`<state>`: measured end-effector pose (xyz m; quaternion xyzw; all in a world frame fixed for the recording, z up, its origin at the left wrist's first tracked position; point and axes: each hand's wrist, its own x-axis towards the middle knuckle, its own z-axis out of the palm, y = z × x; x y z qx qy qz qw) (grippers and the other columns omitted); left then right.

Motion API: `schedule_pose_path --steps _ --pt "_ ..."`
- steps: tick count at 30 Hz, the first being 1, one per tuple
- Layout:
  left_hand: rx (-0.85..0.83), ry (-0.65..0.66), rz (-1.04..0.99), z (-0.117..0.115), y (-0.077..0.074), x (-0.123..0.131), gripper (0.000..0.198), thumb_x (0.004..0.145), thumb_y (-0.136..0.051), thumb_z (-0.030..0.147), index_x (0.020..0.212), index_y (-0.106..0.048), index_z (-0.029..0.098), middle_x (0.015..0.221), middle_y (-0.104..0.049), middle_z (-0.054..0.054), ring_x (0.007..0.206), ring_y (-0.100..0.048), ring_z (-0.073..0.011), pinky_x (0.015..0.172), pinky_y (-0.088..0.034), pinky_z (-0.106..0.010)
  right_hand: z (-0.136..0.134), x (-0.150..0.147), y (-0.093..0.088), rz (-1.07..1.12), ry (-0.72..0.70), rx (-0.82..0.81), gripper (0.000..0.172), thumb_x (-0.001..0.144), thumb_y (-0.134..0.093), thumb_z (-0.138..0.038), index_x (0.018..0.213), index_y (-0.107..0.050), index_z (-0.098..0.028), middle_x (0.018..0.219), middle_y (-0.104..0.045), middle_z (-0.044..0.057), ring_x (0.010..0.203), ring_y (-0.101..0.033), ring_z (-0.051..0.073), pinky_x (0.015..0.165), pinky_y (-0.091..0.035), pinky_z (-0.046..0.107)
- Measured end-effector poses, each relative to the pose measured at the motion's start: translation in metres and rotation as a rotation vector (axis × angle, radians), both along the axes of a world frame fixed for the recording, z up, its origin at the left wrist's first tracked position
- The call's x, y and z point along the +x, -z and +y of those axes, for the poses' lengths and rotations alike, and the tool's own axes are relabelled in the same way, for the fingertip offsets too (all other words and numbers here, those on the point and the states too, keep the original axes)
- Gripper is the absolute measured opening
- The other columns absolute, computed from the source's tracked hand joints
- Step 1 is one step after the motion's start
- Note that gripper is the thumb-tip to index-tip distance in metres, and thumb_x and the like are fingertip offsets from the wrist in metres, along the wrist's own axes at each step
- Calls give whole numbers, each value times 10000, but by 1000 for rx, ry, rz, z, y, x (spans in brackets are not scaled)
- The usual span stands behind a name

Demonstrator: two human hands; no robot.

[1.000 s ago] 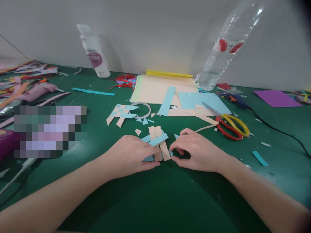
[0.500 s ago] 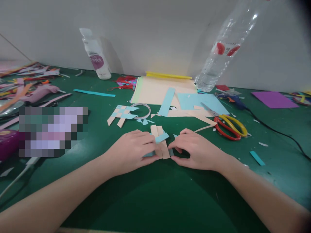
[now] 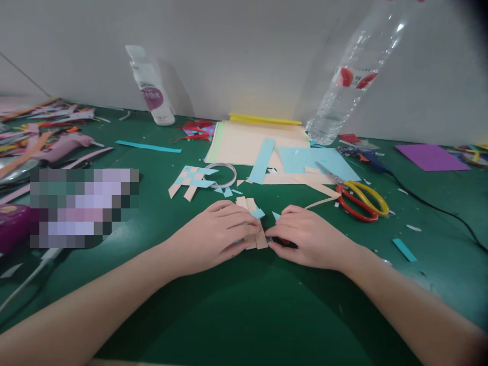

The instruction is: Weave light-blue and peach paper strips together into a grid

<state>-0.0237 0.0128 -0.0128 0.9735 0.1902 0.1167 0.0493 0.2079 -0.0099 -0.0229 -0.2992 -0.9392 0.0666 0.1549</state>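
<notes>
Cream paper strips [image 3: 260,238] lie on the table between my hands, crossed by a light blue strip [image 3: 258,213]. My left hand [image 3: 215,231] rests over their left side, fingers stretched across and pressing the strips down, thumb at the lower edge. My right hand [image 3: 305,235] is at their right edge with curled fingers, thumb and index close together on the end of a blue strip that is mostly hidden. A light blue tip [image 3: 276,216] shows beside its knuckles. Behind my left hand lies a woven piece of blue and cream strips [image 3: 192,176].
A tape roll [image 3: 233,175] touches the woven piece. Scissors [image 3: 358,201] with red and yellow handles lie right, near blue paper [image 3: 308,160]. Along the wall stand a white bottle [image 3: 152,96] and a clear bottle [image 3: 346,96]. A black cable [image 3: 430,203] runs right; a blurred-out device [image 3: 84,208] lies left.
The fingers of my left hand have slid right over the strips and now cover more of the blue crossing strip. My right fingers have closed in slightly at the right edge.
</notes>
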Motion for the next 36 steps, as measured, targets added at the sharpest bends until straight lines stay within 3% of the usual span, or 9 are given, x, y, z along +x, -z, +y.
schedule_pose_path --steps 4,17,23,27,36 --pt "20 -5 -17 1 0 -1 236 917 -442 190 1120 -563 183 1175 -612 -58 1099 -528 -187 956 -364 -376 -1 -1 2 -35 -20 84 273 906 -407 -209 891 -674 -154 739 -688 34 639 -526 153 738 -392 332" --pt "20 39 1 2 0 -1 252 934 -406 173 1119 -576 153 1181 -621 -64 1127 -513 -194 955 -402 -369 -5 -6 -6 30 64 -107 186 851 -489 -201 849 -673 -176 661 -644 10 614 -507 144 738 -398 330" --pt "-32 33 -31 3 -12 -7 154 893 -509 266 962 -634 208 1008 -656 -29 972 -553 -174 896 -406 -341 -5 -7 -9 24 73 -155 203 854 -475 -192 876 -676 -177 650 -638 9 625 -529 146 747 -408 331" --pt "17 31 -64 6 -19 -13 167 864 -549 260 1007 -624 217 1024 -627 -49 966 -546 -183 871 -392 -344 -5 -6 -9 32 64 -162 201 849 -477 -184 869 -677 -178 631 -625 4 609 -520 144 752 -411 334" --pt "28 51 6 6 -21 -13 66 825 -587 245 882 -598 213 890 -622 -14 874 -529 -171 803 -344 -318 -5 -6 -9 28 74 -183 201 857 -479 -195 882 -677 -176 703 -660 16 657 -552 148 776 -417 340"
